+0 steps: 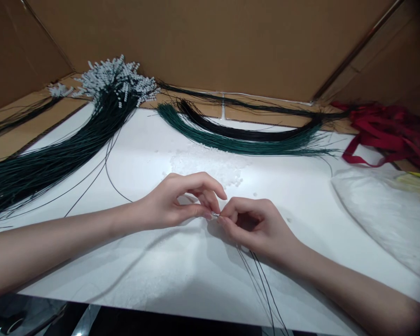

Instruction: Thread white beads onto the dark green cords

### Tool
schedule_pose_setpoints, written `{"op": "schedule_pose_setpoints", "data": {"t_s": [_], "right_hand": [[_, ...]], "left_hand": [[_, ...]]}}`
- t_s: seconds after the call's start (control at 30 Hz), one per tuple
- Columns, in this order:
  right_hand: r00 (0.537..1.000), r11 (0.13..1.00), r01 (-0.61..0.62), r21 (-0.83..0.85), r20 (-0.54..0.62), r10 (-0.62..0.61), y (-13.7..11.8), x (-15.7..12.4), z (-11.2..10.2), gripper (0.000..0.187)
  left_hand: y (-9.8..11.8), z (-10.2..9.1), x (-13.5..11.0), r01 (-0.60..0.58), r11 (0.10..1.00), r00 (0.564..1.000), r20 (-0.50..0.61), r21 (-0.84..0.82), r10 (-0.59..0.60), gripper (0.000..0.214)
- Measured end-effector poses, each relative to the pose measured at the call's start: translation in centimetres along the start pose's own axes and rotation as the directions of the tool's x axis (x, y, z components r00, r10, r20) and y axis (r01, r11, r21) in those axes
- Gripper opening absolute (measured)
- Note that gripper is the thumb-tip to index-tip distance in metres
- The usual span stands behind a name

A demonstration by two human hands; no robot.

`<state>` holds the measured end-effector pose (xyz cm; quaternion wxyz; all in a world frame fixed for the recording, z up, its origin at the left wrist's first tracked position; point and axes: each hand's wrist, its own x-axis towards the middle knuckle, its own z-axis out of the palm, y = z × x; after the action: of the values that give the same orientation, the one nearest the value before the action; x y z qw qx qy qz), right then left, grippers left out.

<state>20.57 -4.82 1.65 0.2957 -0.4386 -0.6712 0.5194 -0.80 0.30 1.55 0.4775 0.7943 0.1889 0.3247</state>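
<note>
Above the middle of the white table, both my hands meet at their fingertips. My left hand (192, 198) is closed in a pinch of thumb and finger, with a small white bead (215, 215) showing at the tips. My right hand (255, 224) pinches thin dark wire (262, 275) close to that bead; two strands hang from below this hand past the table's front edge. The fingers partly hide the bead and the wire ends, so I cannot tell whether the bead is threaded. Loose white beads (210, 163) lie scattered just beyond my hands.
A thick bundle of green wires (73, 140) with white beaded tips (115, 79) lies at the left. Behind the beads are bare green wires (245, 145) and black wires (252, 134). At the right are red ribbon (367, 135) and a clear plastic bag (381, 210). Cardboard walls (203, 42) enclose the back.
</note>
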Motion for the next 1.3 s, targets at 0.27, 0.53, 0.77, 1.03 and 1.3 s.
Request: {"op": "schedule_pose_setpoints", "data": {"t_s": [0.27, 0.53, 0.77, 1.03, 1.3], "right_hand": [[1.000, 1.000, -0.004, -0.018, -0.005, 0.004, -0.27, -0.04, 0.05, 0.014], [1.000, 1.000, -0.002, -0.011, -0.001, 0.002, -0.15, -0.08, 0.04, 0.014], [1.000, 1.000, -0.001, -0.003, -0.004, 0.001, -0.21, -0.09, 0.02, 0.016], [1.000, 1.000, 0.016, 0.007, -0.002, -0.016, 0.08, -0.21, 0.11, 0.018], [1.000, 1.000, 0.016, 0.014, -0.002, -0.016, -0.10, -0.06, 0.11, 0.018]], "left_hand": [[-0.16, -0.02, -0.11, 0.033, 0.999, 0.999, 0.008, -0.033, -0.032, 0.025], [-0.06, -0.01, 0.02, 0.041, 0.999, 0.999, -0.006, 0.034, -0.041, 0.021], [0.03, -0.15, 0.18, 0.055, 0.998, 0.998, -0.003, 0.027, -0.055, 0.018], [0.03, -0.04, 0.19, 0.106, 0.993, 0.994, 0.017, -0.051, -0.105, 0.019], [0.08, -0.16, 0.16, 0.074, 0.997, 0.997, 0.015, -0.013, -0.074, 0.019]]}}
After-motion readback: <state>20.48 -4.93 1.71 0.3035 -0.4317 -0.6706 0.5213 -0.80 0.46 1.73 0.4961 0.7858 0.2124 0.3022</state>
